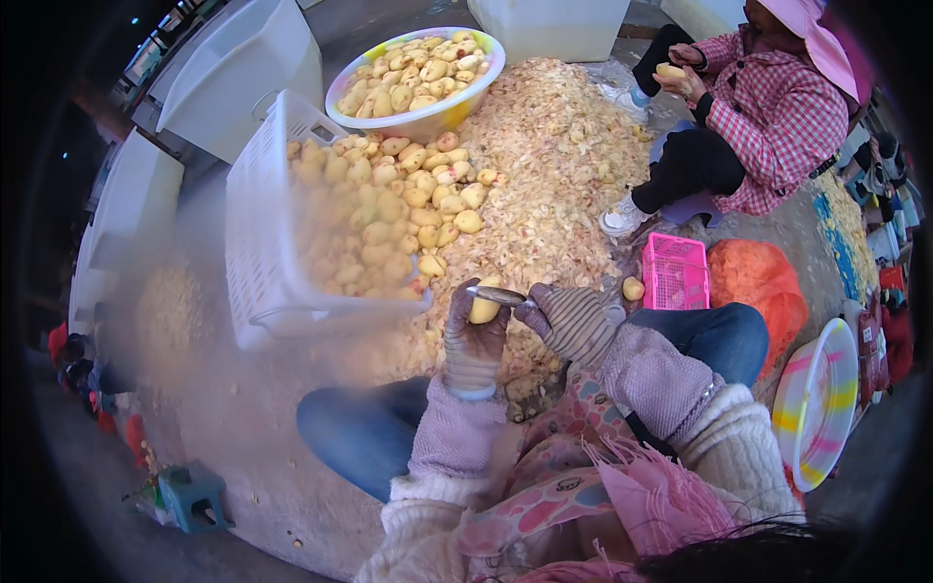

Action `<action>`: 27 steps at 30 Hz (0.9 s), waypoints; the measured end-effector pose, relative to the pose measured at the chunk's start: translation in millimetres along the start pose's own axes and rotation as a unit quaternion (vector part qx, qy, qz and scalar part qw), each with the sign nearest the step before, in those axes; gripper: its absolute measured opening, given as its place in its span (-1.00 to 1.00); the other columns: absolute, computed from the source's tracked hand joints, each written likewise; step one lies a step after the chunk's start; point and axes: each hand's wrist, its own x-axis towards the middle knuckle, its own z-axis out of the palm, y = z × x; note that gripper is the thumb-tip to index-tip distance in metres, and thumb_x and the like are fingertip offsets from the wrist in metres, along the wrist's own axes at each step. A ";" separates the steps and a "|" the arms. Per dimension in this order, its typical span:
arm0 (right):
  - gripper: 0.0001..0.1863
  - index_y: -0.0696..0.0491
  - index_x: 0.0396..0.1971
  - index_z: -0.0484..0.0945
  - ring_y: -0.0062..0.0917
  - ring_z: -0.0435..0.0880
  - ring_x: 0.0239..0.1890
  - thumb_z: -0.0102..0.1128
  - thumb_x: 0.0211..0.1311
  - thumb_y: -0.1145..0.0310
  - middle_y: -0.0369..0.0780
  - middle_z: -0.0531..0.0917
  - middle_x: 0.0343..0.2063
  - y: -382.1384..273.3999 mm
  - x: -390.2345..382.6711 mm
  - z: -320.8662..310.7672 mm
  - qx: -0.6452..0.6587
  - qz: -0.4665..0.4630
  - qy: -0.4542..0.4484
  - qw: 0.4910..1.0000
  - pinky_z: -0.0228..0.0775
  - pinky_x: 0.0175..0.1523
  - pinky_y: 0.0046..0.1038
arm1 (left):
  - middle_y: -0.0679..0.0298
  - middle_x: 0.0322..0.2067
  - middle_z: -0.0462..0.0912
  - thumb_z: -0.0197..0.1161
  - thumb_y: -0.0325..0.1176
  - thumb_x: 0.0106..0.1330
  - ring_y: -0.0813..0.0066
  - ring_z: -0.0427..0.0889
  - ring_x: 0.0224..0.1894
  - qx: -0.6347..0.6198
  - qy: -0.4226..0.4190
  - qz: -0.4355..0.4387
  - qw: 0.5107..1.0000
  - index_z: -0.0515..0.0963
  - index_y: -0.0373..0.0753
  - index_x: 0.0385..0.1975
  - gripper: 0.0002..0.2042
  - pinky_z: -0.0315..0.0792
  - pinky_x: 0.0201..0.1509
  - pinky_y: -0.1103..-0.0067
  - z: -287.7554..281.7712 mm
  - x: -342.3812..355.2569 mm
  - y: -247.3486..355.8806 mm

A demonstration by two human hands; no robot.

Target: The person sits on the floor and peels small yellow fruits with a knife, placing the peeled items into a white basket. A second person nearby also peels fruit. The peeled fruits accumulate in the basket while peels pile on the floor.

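My left hand (pixel 473 340), in a grey-beige knit glove, is closed around a pale yellow peeled potato (pixel 483 310). My right hand (pixel 575 321), in a striped fingerless glove, grips a small metal peeling blade (pixel 498 294). The blade lies across the top of the potato, and its tip reaches the left hand's fingers. Whether it is a knife or a peeler I cannot make out. Just beyond my hands, peeled potatoes (pixel 428 194) spill from a white plastic crate (pixel 262 223) lying on its side. A large heap of peelings (pixel 544 146) covers the floor ahead.
A yellow-rimmed basin (pixel 466 107) of peeled potatoes stands behind the crate. At right are a pink basket (pixel 677 272), an orange-red mesh bag (pixel 753 291) and a colourful basin (pixel 816 403). A co-worker in a checked jacket (pixel 777 126) sits at upper right holding a potato. A blue stool (pixel 192 497) stands lower left.
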 end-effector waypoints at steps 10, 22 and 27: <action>-0.53 0.13 -0.42 0.46 -0.16 0.61 -0.56 0.02 0.31 -0.04 -0.06 0.57 -0.64 6.7 6.2 5.5 -0.003 0.042 0.033 0.999 0.43 -0.43 -0.19 | 0.13 -0.08 0.58 0.24 -0.33 0.25 0.20 0.61 -0.10 0.051 -0.009 0.025 0.998 0.45 -0.29 0.01 -0.64 0.58 -0.08 0.31 7.7 -4.3 6.6; -0.55 0.12 -0.42 0.44 -0.14 0.60 -0.57 0.09 0.26 -0.04 -0.08 0.55 -0.66 20.3 4.4 13.2 -0.007 -0.148 0.059 0.987 0.40 -0.47 -0.18 | 0.05 -0.17 0.54 0.18 -0.21 0.25 0.33 0.42 -0.33 0.011 0.047 -0.033 0.998 0.52 -0.31 -0.04 -0.63 0.39 -0.41 0.54 24.7 -16.0 -2.4; -0.60 0.12 -0.39 0.47 -0.12 0.59 -0.47 0.06 0.28 0.02 -0.08 0.56 -0.56 38.5 8.6 1.5 0.053 0.107 0.165 0.979 0.41 -0.35 -0.19 | -0.01 -0.06 0.51 0.14 -0.18 0.30 0.35 0.36 -0.30 -0.105 -0.059 -0.099 0.988 0.48 -0.34 0.00 -0.61 0.34 -0.38 0.56 23.0 -10.9 -0.1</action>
